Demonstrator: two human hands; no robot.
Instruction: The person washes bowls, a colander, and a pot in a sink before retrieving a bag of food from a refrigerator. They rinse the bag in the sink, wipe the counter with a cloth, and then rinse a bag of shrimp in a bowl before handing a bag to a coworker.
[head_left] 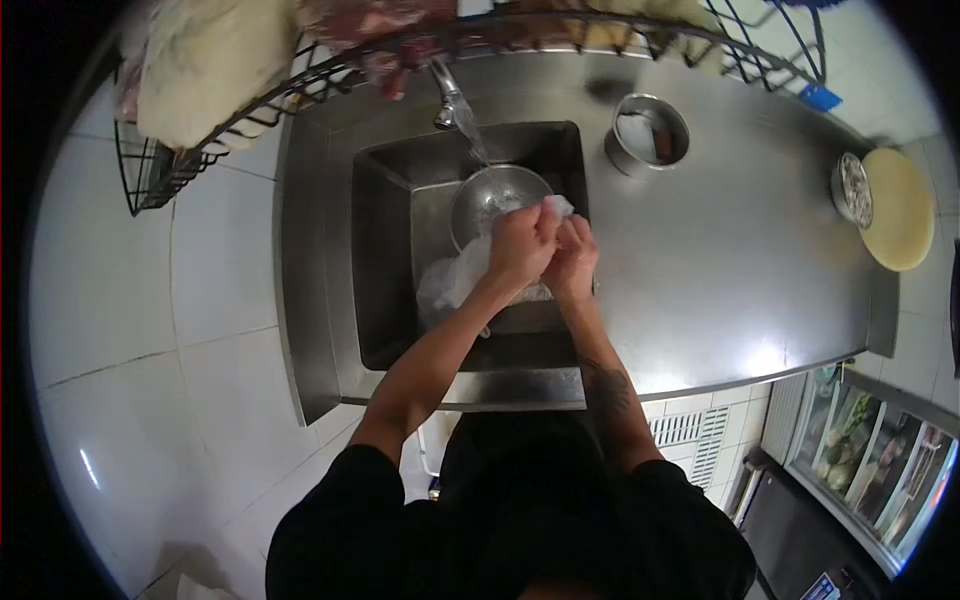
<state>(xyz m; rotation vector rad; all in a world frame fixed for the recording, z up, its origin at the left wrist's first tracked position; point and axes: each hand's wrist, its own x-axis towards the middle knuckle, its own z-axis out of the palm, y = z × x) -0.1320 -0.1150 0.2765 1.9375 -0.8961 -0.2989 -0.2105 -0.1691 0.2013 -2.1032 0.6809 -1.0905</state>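
Observation:
Over the sink (380, 270), my left hand (522, 247) is closed around a thin, translucent plastic bag (450, 283). A crumpled tip of the bag sticks out above the fist, while its looser part hangs down to the left. Pressed close beside it, my right hand (572, 258) has its fingers curled at the same bunched plastic. What lies between the two palms is hidden. Just beyond the hands, a round metal bowl (470, 205) sits in the sink, and water runs into it from the tap (447, 100).
A steel pot (640, 165) with something white and a brownish piece inside stands on the metal counter (720, 270). Farther right are a small metal bowl (852, 190) and a round yellowish board (905, 215). A black wire rack (270, 100) loaded with bags overhangs the back.

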